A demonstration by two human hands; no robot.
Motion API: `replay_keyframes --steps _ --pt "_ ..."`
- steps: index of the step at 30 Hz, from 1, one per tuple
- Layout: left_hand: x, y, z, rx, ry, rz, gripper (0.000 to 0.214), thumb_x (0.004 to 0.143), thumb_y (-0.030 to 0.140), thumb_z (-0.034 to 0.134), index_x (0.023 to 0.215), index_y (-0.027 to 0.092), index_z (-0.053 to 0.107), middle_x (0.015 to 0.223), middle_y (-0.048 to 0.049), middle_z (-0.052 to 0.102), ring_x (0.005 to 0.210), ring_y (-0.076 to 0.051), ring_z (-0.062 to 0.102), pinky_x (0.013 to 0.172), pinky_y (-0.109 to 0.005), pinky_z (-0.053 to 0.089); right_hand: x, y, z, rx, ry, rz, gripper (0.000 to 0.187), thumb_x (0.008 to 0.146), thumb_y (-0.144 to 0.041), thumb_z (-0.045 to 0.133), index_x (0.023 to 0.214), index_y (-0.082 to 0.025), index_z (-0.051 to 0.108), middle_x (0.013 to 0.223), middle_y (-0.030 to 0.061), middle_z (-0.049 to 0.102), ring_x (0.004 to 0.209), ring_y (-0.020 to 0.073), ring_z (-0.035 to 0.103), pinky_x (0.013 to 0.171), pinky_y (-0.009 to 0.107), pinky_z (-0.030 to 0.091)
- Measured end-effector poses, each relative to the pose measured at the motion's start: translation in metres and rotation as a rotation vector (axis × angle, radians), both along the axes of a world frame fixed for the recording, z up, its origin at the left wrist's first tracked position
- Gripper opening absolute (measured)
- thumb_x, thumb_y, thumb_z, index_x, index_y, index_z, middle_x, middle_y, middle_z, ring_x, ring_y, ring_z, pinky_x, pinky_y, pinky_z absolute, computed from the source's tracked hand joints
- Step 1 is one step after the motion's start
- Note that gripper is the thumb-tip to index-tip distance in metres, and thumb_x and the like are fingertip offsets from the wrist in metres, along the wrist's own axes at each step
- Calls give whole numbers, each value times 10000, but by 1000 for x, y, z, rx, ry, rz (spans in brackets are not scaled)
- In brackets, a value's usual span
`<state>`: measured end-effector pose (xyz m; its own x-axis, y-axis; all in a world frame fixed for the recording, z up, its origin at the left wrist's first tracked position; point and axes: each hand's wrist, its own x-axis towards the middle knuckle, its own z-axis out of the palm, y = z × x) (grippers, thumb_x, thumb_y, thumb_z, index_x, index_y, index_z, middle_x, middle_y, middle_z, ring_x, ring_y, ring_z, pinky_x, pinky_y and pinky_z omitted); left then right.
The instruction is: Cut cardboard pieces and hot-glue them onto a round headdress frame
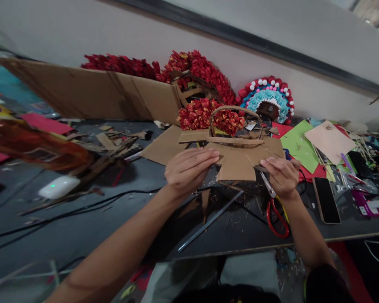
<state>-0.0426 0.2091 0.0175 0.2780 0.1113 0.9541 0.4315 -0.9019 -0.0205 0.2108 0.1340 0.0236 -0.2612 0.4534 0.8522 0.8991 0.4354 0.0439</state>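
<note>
Two bare hands, left (191,166) and right (281,174), pinched a slit piece of cardboard (236,164) over a dark table (66,235).
Nearest, a grey strip (210,221) lay aslant; scissors (268,185) lay just beside the right hand, and a phone (326,200) farther right. The left fingers were drawn together at the cardboard's left edge; the right fingertips nipped its right edge. Just beyond stood a brown hoop (235,142), in front of red flowers (194,114). Farther back, a cardboard panel (94,92) stood at left and a blue-and-red arch (265,100) at right, before the wall (129,33).
</note>
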Motion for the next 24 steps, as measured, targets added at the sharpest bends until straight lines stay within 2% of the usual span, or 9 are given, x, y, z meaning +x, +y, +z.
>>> replay_keyframes --steps 4,8,18,24 --pt "0 1 -2 -2 -4 -3 216 802 92 608 975 214 651 872 -20 746 818 -148 709 769 -252 587 1 0 -2 -18 -1 0 364 891 -104 475 1091 -339 668 909 -29 727 906 94 655 830 266 369" --pt "0 1 -2 -4 8 -12 233 791 58 604 979 188 649 858 -50 746 812 -164 711 752 -268 589 -1 0 0 2 -5 -3 338 892 -88 474 1018 -306 701 891 -22 728 882 88 659 798 257 377" --pt "-1 -1 -4 -26 -3 -2 262 803 73 599 1014 224 638 901 -14 744 852 -144 703 788 -255 580 -3 0 1 12 30 26 337 893 -87 462 1010 -283 710 868 -21 728 869 95 662 800 252 389" --pt "1 -1 -3 -28 -8 -29 225 784 42 604 966 165 652 869 -50 744 857 -154 702 801 -256 569 -1 0 0 5 6 18 311 891 -107 486 1013 -291 705 891 -19 726 870 99 660 796 262 380"
